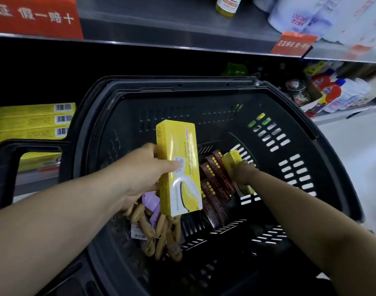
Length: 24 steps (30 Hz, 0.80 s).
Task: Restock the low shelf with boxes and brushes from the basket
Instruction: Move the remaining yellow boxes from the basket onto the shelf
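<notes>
Left grip (144, 171) clasps yellow box (178, 167) above basket (300, 124) — upright.

Basket (294, 116) before low shelf (31, 184); boxes (217, 184) right, brushes (159, 233) left inside; stacked boxes (33, 120) on shelf, left.

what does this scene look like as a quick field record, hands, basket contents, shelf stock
left hand: holds a yellow box upright above the basket
right hand: deep in the basket, closing on a second yellow box
basket: black, slotted walls
in basket: brown boxes, wooden brushes with purple tags
low shelf: stacked yellow boxes at left, barcodes facing out
</notes>
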Available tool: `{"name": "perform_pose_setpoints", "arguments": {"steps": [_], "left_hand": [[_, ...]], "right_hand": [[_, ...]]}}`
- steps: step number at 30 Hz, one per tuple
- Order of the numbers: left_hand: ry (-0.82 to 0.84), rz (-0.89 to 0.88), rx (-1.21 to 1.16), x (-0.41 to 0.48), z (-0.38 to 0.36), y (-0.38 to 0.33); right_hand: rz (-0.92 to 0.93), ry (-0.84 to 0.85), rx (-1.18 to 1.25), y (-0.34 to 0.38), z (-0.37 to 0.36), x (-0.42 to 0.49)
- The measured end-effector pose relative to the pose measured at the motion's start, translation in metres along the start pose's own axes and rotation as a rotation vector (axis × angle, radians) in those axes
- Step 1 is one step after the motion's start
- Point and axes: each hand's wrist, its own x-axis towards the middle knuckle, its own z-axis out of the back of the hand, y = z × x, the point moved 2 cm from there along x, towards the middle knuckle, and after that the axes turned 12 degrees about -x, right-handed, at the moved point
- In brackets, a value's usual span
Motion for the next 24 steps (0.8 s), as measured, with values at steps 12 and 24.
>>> {"name": "perform_pose_setpoints", "arguments": {"steps": [12, 24], "left_hand": [[-0.048, -0.057, -0.007, 0.011, -0.006, -0.002], [-0.041, -0.229, -0.210, -0.014, 0.008, -0.034]], "right_hand": [[0.218, 0.184, 0.511, 0.010, 0.039, -0.055], [0.848, 0.314, 1.174, 0.020, 0.141, -0.234]]}}
